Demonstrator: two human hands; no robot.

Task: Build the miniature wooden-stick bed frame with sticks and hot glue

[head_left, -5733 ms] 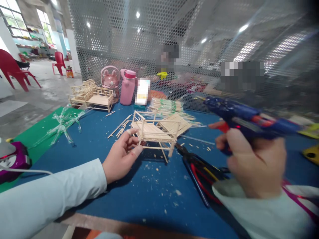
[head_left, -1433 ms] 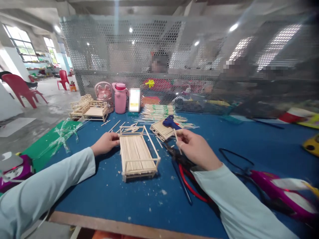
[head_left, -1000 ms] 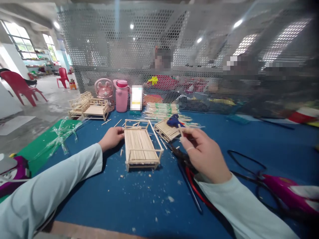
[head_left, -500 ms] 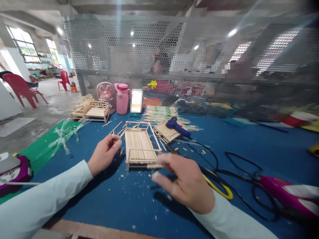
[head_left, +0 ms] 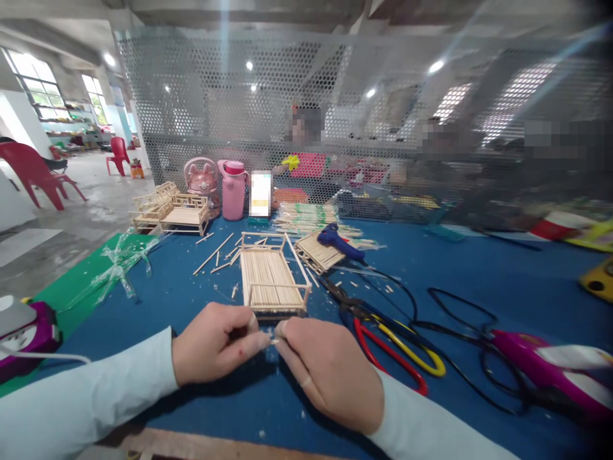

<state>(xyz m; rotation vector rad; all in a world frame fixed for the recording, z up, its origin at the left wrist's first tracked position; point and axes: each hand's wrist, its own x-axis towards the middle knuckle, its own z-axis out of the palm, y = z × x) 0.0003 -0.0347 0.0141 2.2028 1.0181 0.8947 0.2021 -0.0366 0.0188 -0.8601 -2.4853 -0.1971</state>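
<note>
My left hand [head_left: 218,345] is closed, thumb and fingers pinched together, just in front of a small wooden-stick frame [head_left: 271,275] with a slatted base and raised rails. Facing it, my right hand [head_left: 330,367] is also pinched closed, its fingertips almost touching those of the left. A tiny pale piece [head_left: 274,342] shows between the fingertips; what each hand grips is too small to make out. The stick frame stands on the blue table [head_left: 230,415], with neither hand clearly holding it.
Pliers [head_left: 387,338] with red and yellow handles lie right of my hands. Behind them, a blue glue gun [head_left: 340,243] rests by a stick panel [head_left: 318,252]. Loose sticks [head_left: 213,255], stick furniture [head_left: 182,214], a pink bottle [head_left: 234,191] and a phone [head_left: 260,195] stand farther back. Black cables run right.
My left hand has moved right and nearer to me. The right hand has left the frame's front corner, moved left and down, and closed. The pliers' handles now show more fully.
</note>
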